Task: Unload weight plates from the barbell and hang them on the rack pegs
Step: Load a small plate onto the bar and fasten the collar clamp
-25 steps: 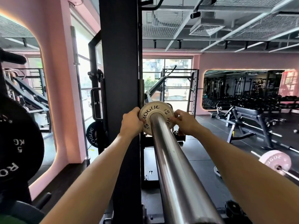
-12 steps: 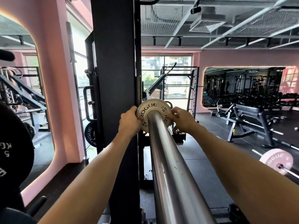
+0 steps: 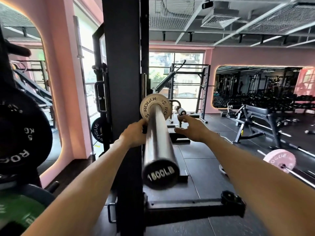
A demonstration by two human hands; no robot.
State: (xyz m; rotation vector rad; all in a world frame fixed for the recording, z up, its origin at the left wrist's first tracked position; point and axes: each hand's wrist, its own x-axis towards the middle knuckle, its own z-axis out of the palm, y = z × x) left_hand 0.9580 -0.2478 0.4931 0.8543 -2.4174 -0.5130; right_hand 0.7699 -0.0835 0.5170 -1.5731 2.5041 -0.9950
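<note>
A small cream ROGUE plate [image 3: 154, 106] sits on the steel barbell sleeve [image 3: 157, 143], which points at me with its black end cap [image 3: 161, 174] close. My left hand [image 3: 133, 134] is beside the sleeve's left side, just below the plate, with its fingertips at the plate's lower-left rim; the sleeve hides its grip. My right hand [image 3: 190, 128] hovers to the right of the sleeve, fingers spread, apart from the plate. The black rack upright [image 3: 124, 74] stands just left of the bar.
A black 5 kg plate [image 3: 22, 133] hangs on a peg at the left, with a green plate [image 3: 16, 217] below it. Another black plate [image 3: 97, 132] hangs behind the upright. A pink plate [image 3: 279, 160] on a floor barbell and a bench [image 3: 260, 114] are to the right.
Both hands were gripping the plate's sides. Now my right hand has come off it and opened, my left has dropped below it, and the view has pulled back past the sleeve's end cap.
</note>
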